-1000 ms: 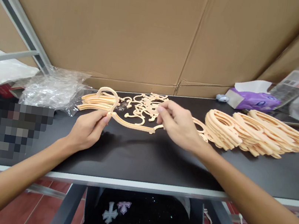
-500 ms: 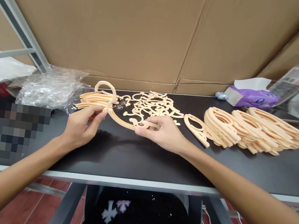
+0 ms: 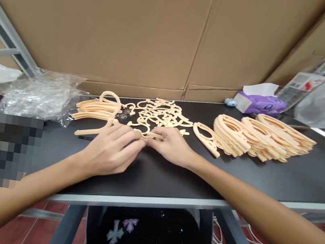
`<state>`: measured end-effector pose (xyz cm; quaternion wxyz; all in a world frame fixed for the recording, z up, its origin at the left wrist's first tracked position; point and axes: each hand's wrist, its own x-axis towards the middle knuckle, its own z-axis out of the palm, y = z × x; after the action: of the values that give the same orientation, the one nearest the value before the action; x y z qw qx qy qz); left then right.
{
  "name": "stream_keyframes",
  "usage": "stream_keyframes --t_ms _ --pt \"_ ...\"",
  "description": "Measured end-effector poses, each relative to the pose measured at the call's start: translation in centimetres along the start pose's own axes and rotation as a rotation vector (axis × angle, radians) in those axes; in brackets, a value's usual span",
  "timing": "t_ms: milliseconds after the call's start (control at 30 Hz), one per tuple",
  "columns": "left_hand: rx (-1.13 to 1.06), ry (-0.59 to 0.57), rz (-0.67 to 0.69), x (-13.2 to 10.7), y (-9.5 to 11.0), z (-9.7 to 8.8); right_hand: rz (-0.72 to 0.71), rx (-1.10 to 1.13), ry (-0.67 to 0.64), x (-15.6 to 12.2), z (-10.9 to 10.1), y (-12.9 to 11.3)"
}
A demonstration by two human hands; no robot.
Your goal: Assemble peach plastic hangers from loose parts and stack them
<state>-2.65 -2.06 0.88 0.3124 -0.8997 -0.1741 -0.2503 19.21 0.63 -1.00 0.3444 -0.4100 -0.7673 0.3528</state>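
Note:
A beige plastic clothes hanger [image 3: 90,131] is in both my hands above the black tabletop. Its round hook curves up behind the left hand, and one arm sticks out to the left. My left hand [image 3: 117,148] is closed over the hanger's middle, its fingers reaching to the right fingertips. My right hand [image 3: 171,144] pinches the hanger's right-hand part, which the fingers mostly cover. Just behind both hands lies a loose heap of beige hooks [image 3: 163,114]. Beyond the left hand is a stack of beige hanger arms [image 3: 97,108].
Overlapping stacks of beige hanger pieces [image 3: 230,134] lie to the right. Behind them sit a purple tissue pack [image 3: 259,104] and a clear plastic bottle [image 3: 304,82]. Clear plastic bags [image 3: 41,93] lie at the left. A cardboard wall [image 3: 118,29] closes off the back.
My left hand has moved right along the hanger, up to the right fingertips. The hanger now has an arm pointing left. The view has shifted slightly.

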Motion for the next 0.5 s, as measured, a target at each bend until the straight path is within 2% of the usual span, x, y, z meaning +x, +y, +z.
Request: stream_keyframes --t_ms 167,333,500 --pt "-0.022 -0.099 -0.142 0.6 -0.6 1.4 -0.033 -0.033 0.018 0.0 -0.1 0.0" --pt "-0.025 -0.049 -0.161 -0.1 -0.6 1.8 -0.017 -0.065 0.006 0.0 -0.1 0.1" --pt "-0.176 -0.048 -0.238 -0.5 -0.3 2.3 -0.012 -0.147 -0.021 -0.1 0.0 -0.1"
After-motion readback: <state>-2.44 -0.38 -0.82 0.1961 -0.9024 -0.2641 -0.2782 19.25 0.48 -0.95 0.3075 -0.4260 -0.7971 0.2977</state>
